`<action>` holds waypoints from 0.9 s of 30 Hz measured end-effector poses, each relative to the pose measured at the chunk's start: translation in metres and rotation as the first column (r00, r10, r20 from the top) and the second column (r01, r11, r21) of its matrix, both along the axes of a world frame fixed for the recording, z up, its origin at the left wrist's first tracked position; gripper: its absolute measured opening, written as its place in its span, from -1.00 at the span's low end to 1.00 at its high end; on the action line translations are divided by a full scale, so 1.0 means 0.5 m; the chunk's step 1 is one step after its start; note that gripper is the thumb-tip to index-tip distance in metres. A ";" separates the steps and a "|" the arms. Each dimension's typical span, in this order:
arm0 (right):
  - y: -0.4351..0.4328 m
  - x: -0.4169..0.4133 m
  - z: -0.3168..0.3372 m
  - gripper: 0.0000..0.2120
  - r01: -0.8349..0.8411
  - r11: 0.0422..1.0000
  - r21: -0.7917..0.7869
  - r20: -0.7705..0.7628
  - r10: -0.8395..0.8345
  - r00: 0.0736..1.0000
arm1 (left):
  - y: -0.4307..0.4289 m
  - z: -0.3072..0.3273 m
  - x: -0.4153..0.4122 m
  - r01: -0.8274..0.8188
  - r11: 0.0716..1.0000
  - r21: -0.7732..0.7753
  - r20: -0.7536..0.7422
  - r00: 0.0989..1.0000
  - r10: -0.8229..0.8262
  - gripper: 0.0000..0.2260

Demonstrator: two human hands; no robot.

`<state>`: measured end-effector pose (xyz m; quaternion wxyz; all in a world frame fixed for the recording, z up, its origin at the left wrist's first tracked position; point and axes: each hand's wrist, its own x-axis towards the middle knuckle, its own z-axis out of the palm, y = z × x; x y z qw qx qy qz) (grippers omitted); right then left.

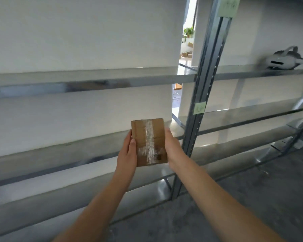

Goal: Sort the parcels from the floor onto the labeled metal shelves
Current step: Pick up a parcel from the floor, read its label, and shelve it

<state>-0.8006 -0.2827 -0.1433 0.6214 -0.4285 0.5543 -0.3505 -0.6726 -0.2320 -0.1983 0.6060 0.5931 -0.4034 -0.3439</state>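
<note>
Small brown cardboard parcel [149, 142], sealed with clear tape, held in the air between both hands in front of the metal shelves [94, 79]. Left hand [127, 154] pressed flat along the parcel's left edge, right hand [172, 147] clasping its right edge, fingers mostly hidden behind the box. Parcel level with the front edge of a middle shelf, just left of the grey upright post [202, 95]. Two green labels [199, 107] stuck on that post, writing too blurred to read. White headset [285, 61] resting on the upper shelf, far right. Grey floor [217, 206] below.
</note>
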 end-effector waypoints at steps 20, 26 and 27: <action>0.307 0.614 0.115 -0.54 -0.407 0.903 -0.134 0.079 0.419 0.904 | 0.421 0.131 0.540 -0.334 0.929 -0.163 -0.102 0.942 0.321 -0.54; 0.415 0.738 0.102 -0.68 -0.494 0.833 -0.248 0.116 0.532 0.839 | 0.560 0.148 0.629 -0.460 0.873 -0.161 -0.071 0.888 0.455 -0.46; 0.428 0.754 0.094 -0.72 -0.490 0.829 -0.270 0.136 0.537 0.833 | 0.579 0.149 0.640 -0.476 0.864 -0.162 -0.060 0.879 0.473 -0.45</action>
